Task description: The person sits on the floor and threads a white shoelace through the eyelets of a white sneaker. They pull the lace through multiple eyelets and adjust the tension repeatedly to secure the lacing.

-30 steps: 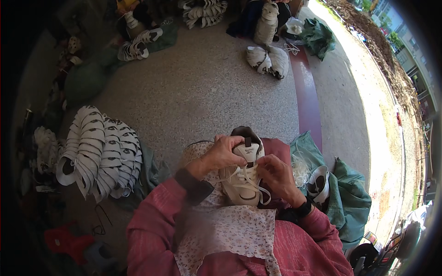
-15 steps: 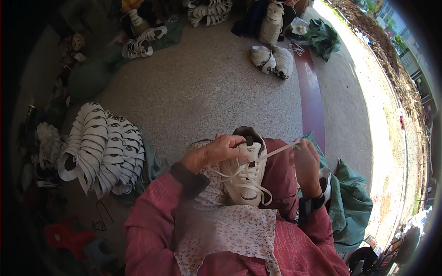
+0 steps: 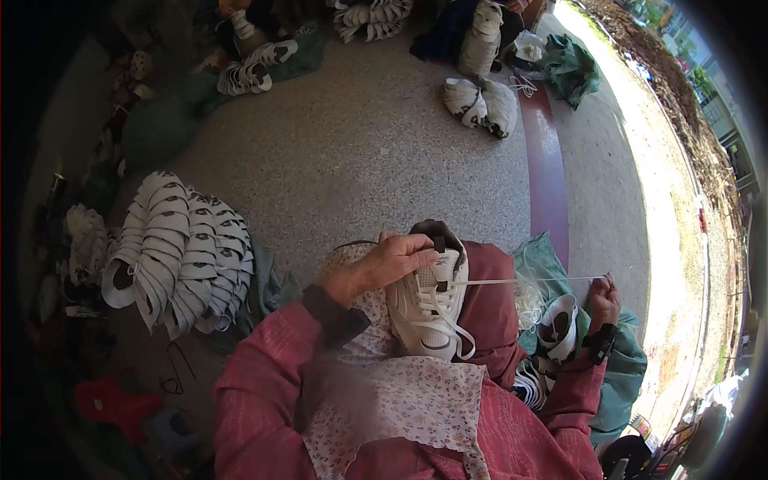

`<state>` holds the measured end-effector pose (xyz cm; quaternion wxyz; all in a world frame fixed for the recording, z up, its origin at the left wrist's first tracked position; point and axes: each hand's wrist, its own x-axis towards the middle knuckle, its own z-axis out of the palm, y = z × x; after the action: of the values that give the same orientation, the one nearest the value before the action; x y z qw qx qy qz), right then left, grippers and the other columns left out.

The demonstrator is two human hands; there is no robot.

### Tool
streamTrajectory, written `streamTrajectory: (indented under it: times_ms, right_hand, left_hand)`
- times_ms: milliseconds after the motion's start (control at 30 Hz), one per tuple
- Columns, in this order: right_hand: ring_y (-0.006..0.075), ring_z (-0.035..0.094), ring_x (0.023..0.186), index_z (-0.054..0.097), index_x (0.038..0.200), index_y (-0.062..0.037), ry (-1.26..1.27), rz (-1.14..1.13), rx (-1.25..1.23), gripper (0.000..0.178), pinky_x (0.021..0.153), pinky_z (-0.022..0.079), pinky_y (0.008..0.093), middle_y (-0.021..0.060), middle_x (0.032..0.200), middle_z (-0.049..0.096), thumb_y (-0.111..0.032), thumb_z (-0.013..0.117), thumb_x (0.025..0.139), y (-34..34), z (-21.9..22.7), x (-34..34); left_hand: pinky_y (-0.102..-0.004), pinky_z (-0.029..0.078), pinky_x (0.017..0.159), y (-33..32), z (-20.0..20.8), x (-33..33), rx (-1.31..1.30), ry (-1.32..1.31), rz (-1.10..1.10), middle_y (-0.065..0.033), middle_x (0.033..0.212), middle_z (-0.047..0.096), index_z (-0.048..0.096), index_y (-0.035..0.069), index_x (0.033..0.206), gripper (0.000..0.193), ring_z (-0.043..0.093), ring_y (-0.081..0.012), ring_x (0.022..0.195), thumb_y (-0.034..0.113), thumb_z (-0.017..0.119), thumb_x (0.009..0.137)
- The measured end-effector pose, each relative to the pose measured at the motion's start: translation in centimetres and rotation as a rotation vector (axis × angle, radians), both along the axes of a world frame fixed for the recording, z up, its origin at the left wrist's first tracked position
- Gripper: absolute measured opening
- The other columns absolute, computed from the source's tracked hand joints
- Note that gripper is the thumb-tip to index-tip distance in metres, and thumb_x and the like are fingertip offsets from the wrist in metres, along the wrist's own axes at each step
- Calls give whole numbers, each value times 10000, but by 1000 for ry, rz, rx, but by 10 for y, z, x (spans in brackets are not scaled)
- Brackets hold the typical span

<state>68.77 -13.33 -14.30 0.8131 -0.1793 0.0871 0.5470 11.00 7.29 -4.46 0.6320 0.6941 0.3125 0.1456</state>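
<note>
A cream sneaker (image 3: 433,308) lies on my lap, its toe toward me and its dark-lined opening away from me. My left hand (image 3: 398,262) grips it near the tongue, thumb and fingers against the upper. From the eyelets a flat white shoelace (image 3: 500,282) runs taut to the right. My right hand (image 3: 606,301) pinches its far end, out beyond my knee. The other end of the lace hangs in a loop over the toe. Beneath the shoe is my floral apron (image 3: 400,408).
Tall stacks of nested white shoe uppers (image 3: 180,252) stand at the left. Right of my knee, loose white laces (image 3: 528,302) and another shoe upper (image 3: 558,330) lie on green sacking (image 3: 616,376). More white uppers (image 3: 482,106) sit at the far side, near other people.
My right hand has moved out to the right, drawing the lace through into a long straight line. My left hand stays on the sneaker.
</note>
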Motion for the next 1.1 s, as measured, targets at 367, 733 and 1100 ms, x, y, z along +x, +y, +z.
streamTrajectory:
  times_ms: [367, 733, 1100]
  right_hand:
    - [219, 720, 879, 582, 1201, 27, -1098, 605, -528, 278, 654, 596, 312, 108, 986, 698, -178, 582, 1012, 47, 115, -199]
    - [104, 566, 623, 577, 1218, -46, -460, 956, -193, 279, 547, 469, 245, 4, 847, 609, -271, 506, 1071, 85, 87, -327]
    - [116, 577, 771, 588, 1194, -30, -473, 736, -158, 322, 659, 482, 273, -3, 947, 619, -304, 456, 1088, 99, 97, -340]
  left_hand:
    - [-372, 442, 915, -31, 18, -26, 807, 69, 28, -70, 957, 533, 692, 73, 903, 151, 569, -212, 975, 213, 729, 863]
    - [-394, 283, 973, -23, 12, -14, 655, 281, -145, 12, 857, 559, 754, 154, 815, 189, 522, -184, 965, 341, 778, 805]
    - [-402, 283, 1021, -22, 9, -19, 299, 115, -41, 17, 887, 576, 755, 135, 839, 183, 517, -171, 1026, 308, 798, 803]
